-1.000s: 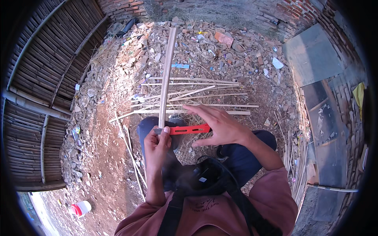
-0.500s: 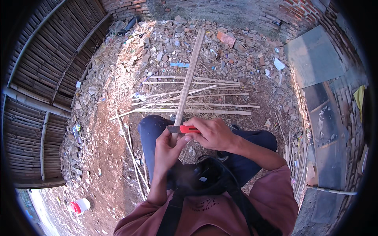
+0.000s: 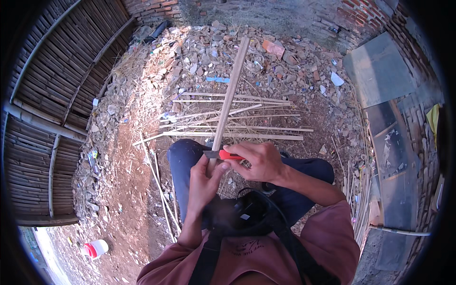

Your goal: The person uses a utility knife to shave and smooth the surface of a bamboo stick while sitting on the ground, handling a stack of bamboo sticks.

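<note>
My right hand (image 3: 258,161) grips a red utility knife (image 3: 227,155), its dark blade laid across a long pale strip of split bamboo (image 3: 230,95). The strip points away from me, its near end held in my left hand (image 3: 204,180). My left thumb and fingers close round that end, just below the blade. Beyond my knees, several thin bamboo strips (image 3: 266,136) lie crosswise on the ground beneath the long one. The tip of the blade is close to my left fingers.
Rubble and broken brick (image 3: 209,52) cover the ground ahead. A bamboo-slat wall (image 3: 42,85) stands on the left, and boards (image 3: 380,71) lean on the right. A white container with a red lid (image 3: 96,249) lies at lower left. More thin sticks (image 3: 161,190) lie beside my left leg.
The knife and right hand have shifted very slightly along the strip, and the strip's far end has tilted a little to the right. Both grips stay the same.
</note>
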Available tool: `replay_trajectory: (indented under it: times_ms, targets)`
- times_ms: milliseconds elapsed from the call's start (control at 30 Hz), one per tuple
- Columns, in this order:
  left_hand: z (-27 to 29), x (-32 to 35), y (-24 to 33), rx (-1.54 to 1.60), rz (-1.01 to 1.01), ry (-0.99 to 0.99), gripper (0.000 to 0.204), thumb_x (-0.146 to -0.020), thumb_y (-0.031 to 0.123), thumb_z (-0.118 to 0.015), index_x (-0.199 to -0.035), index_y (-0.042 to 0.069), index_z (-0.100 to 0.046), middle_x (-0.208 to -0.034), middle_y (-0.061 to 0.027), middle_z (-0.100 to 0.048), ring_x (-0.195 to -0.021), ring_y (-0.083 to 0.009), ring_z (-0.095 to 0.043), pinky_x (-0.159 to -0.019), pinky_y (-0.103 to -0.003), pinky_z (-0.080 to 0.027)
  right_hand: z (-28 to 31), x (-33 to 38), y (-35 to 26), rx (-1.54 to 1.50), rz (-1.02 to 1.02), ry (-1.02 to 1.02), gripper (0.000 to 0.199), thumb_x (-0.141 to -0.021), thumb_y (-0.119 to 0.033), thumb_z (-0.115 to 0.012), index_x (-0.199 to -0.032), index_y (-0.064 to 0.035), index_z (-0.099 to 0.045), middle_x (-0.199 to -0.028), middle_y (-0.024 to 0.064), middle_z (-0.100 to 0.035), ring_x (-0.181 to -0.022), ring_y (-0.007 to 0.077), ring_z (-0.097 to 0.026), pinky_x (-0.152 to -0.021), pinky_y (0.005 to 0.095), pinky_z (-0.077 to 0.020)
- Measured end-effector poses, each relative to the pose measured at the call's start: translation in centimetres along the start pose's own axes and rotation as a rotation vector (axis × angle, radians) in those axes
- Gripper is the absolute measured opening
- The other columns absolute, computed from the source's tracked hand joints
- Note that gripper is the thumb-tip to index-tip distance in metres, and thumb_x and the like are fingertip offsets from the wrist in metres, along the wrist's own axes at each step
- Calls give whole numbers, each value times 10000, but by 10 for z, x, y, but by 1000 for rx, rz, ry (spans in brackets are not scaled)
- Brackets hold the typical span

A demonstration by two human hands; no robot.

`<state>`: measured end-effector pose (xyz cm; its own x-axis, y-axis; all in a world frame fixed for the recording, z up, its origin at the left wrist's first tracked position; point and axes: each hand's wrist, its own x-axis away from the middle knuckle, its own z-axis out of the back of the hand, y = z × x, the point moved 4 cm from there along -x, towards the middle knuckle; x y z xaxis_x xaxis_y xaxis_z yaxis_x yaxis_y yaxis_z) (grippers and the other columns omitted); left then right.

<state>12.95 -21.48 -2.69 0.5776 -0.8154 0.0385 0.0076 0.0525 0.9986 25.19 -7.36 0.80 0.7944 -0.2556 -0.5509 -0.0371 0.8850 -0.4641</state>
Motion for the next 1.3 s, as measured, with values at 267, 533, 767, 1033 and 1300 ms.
replay_trajectory:
  times_ms: [267, 533, 767, 1033, 1300]
  targets:
    - [0, -1, 1, -113, -21, 7, 335, -969, 141, -832, -1224, -28, -695, -922, -43, -764, -846, -45, -629, -754, -247, -539, 1, 2, 0, 25, -33, -12, 275, -937, -313, -790, -1169, -179, -730, -792, 47, -692, -585, 262, -698, -484, 401, -546]
    - [-5, -1, 8, -208, -65, 85, 272, -967, 131, -820, -1152, -37, -714, -776, -25, -729, -722, -30, -574, -643, -249, -499, 3, 3, -2, 93, 14, -5, 317, -887, -218, -839, -1185, -134, -773, -808, 26, -719, -627, 220, -715, -512, 354, -547]
    - [-6, 0, 10, -227, -66, 130, 213, -976, 132, -815, -1037, -39, -702, -707, 16, -650, -681, -8, -501, -591, -226, -437, 2, 4, -6, 175, 20, 37, 281, -918, -254, -816, -1175, -151, -768, -765, 14, -667, -603, 190, -702, -494, 344, -544]
    - [-10, -2, 3, -139, -56, 172, 248, -975, 179, -830, -970, -28, -694, -685, 22, -629, -626, -4, -462, -545, -233, -389, 7, 2, -8, 211, 23, 87, 263, -939, -309, -802, -1163, -181, -756, -738, -4, -626, -576, 170, -686, -472, 340, -528]
    - [-13, -3, 5, -250, -61, 142, 267, -1018, 193, -797, -919, 0, -642, -720, 81, -526, -663, 12, -420, -541, -199, -335, 13, -2, -5, 186, -11, 79, 235, -949, -329, -799, -1134, -189, -759, -764, 2, -670, -587, 185, -698, -460, 356, -515]
